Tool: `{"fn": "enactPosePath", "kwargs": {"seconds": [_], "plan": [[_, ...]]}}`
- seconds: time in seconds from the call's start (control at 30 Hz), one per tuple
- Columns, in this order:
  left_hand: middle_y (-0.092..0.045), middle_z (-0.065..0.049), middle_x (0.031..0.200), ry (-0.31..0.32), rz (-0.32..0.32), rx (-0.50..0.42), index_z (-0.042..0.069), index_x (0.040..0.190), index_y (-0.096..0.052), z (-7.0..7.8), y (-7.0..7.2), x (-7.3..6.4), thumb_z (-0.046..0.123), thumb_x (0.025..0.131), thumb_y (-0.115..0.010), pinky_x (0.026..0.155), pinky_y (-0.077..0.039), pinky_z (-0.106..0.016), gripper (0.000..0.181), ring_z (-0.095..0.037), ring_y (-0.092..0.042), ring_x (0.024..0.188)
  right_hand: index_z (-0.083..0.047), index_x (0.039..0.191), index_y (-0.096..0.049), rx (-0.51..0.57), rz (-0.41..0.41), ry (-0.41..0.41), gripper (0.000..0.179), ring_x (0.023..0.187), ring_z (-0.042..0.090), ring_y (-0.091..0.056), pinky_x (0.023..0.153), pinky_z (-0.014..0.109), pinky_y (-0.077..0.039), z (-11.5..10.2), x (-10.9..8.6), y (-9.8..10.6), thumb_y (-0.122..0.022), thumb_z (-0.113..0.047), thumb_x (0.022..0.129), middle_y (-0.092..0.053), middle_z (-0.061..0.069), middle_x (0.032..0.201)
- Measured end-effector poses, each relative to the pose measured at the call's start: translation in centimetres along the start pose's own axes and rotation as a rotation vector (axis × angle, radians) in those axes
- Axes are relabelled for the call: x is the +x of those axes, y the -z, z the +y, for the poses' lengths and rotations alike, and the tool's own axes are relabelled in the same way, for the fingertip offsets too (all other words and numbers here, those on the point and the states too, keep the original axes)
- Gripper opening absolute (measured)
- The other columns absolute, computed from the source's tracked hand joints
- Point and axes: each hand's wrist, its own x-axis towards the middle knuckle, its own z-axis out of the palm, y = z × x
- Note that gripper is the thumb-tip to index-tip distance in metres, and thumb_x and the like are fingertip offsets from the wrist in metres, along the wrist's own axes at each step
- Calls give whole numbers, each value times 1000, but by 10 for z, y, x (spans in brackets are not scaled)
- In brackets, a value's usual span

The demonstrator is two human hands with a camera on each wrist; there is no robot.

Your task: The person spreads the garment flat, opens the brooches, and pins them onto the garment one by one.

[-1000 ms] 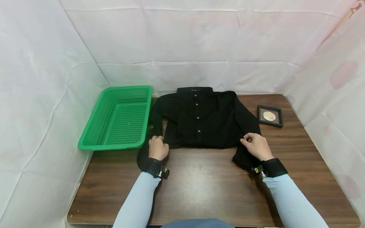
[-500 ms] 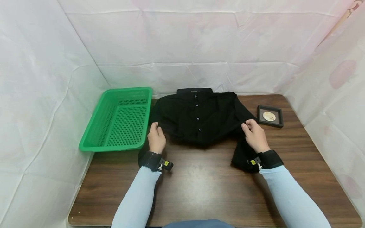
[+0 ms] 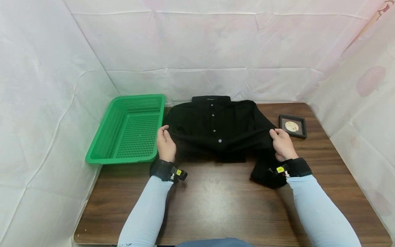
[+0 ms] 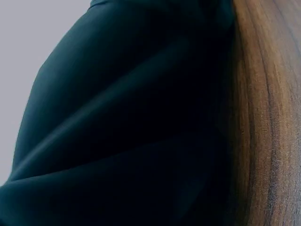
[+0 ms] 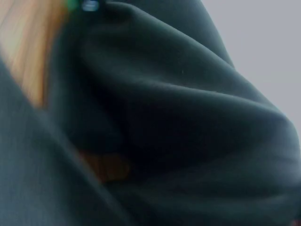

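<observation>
A black button-up shirt (image 3: 213,120) lies front side up on the table, its collar toward the back wall. At the left end of its lower edge, my left hand (image 3: 166,145) pinches the cloth between thumb and fingers. My right hand (image 3: 283,144) pinches the right end of that edge, and the cloth between the hands is raised and stretched. One dark sleeve (image 3: 266,171) hangs down under the right hand onto the table. Both wrist views are filled with dark folds of the shirt (image 4: 117,103), which hide the fingers there.
A green plastic basket (image 3: 132,133) with perforated sides stands on the left, close beside the shirt. A small black frame with a round pale disc (image 3: 291,126) lies right of it. White sheeting (image 3: 210,44) surrounds the wooden table (image 3: 216,206).
Both hands have lifted the shirt's lower edge and moved away from me, spreading farther apart. The shirt's front is drawn tighter, and another dark edge shows beneath it. Basket and frame have stayed put.
</observation>
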Motion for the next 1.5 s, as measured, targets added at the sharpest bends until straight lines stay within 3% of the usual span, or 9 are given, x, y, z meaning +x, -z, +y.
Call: {"fn": "enactPosePath", "kwargs": {"seconds": [0.17,0.37,0.6,0.67,0.8,1.1,1.27,1.37,1.5], "plan": [[-49,-12,87,8,-100,36,8,125,-56,1,8,-5,34,100,-51,66,-38,-33,36,-22,-44,75,-1,148,-24,254,-117,-197,58,129,23,-34,99,24,-34,-5,-9,5,-37,-36,103,-21,18,151],[-52,-13,91,62,-281,199,7,134,-48,-5,26,-24,18,93,-64,52,-37,-32,45,-19,-39,58,-7,153,1,420,-325,-325,67,133,19,-28,105,29,-30,6,-23,9,-36,-36,105,-6,11,157],[-49,-22,134,113,-345,290,5,140,-42,-27,53,-53,8,100,-45,77,-46,-43,40,-36,-52,115,6,136,-35,147,-544,-206,61,123,23,-42,106,43,-30,31,-39,19,-41,-44,102,-36,19,141],[-55,-22,126,119,-337,297,4,135,-47,-31,58,-59,9,101,-43,74,-46,-43,35,-35,-56,106,7,122,-45,83,-588,-186,53,110,20,-54,100,40,-39,35,-41,23,-44,-42,102,-51,16,126],[-63,-20,108,131,-314,305,-1,118,-58,-41,64,-68,8,99,-39,76,-48,-45,27,-32,-60,92,5,113,-52,52,-564,-198,46,80,12,-62,74,26,-48,39,-43,26,-48,-40,101,-63,1,96],[-47,-32,133,246,-342,299,-11,135,-43,-51,69,-79,13,95,-43,98,-38,-58,46,-45,-44,123,0,119,-48,49,-513,-192,45,92,9,-59,83,28,-47,47,-45,26,-50,-40,100,-61,2,108],[-51,-26,132,212,-439,331,-4,135,-43,-54,71,-85,29,91,-65,96,-42,-53,60,-38,-50,120,1,130,-48,-269,-603,38,53,104,15,-55,86,25,-45,55,-52,24,-67,-30,92,-56,12,123],[-51,-22,135,149,-505,351,-2,139,-42,-55,77,-92,30,82,-77,99,-41,-50,74,-35,-49,123,-1,119,-54,-420,-619,148,48,95,17,-55,82,25,-45,58,-56,24,-74,-29,86,-60,8,107],[-65,-14,107,48,-553,389,2,126,-55,-56,84,-98,21,82,-77,80,-51,-41,53,-29,-62,95,-5,104,-60,-497,-542,196,31,76,14,-55,72,25,-45,56,-59,24,-70,-30,89,-58,2,86]]}}
